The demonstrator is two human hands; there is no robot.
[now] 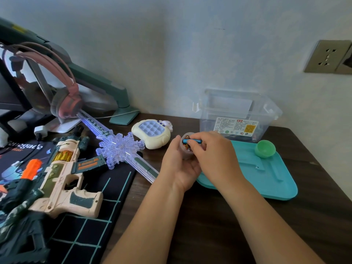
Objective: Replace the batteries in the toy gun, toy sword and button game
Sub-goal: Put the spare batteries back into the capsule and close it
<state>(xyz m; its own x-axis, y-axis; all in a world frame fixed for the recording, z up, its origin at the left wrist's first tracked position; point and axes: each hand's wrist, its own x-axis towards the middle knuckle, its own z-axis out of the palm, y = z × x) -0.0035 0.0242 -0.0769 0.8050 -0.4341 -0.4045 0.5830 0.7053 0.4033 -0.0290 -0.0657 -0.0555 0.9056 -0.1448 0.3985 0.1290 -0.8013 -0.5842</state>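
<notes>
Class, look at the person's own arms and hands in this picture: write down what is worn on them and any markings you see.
Nothing is worn. The left forearm and right forearm are bare right to the frame's edge, with no sleeves showing. The left hand and right hand have no gloves, and no watch, bracelet or ring shows. No tattoos or other markings are visible.

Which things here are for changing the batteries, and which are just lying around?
For the job: gun, sword, button game, battery pinched in the right hand, cup of batteries held in the left hand.

Lying about: headphones, socket, mat, monitor arm.
</notes>
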